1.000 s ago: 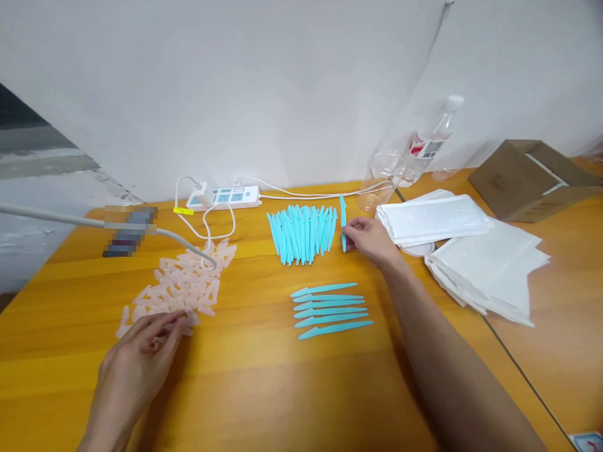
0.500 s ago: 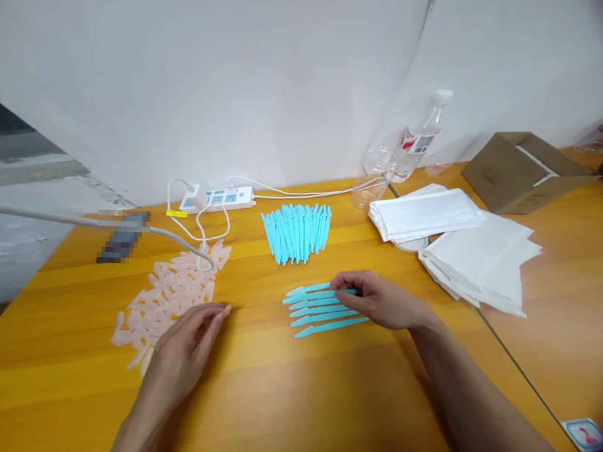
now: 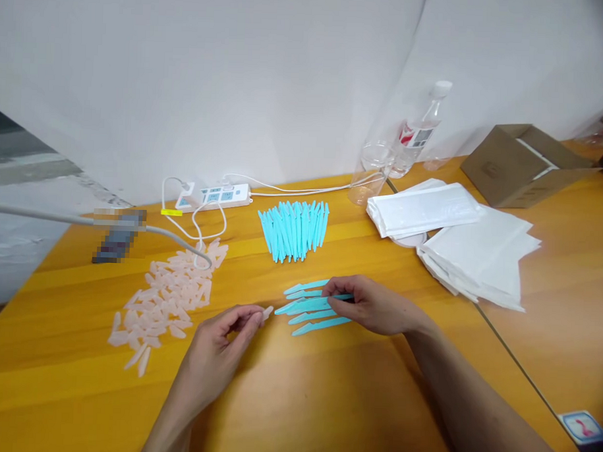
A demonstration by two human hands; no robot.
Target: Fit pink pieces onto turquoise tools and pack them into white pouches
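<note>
In the head view, pinching a pink piece in the left hand, thumb and fingertips nearly together, below centre; gripping a blue stick in the right hand (fingers curled close), over the row. Showing a pink heap at left, a blue heap mid-frame.

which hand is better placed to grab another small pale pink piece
Probably the left hand: nearer the small pale pink pieces, though holding one; the right hand holds a slim turquoise plastic stick.
</note>
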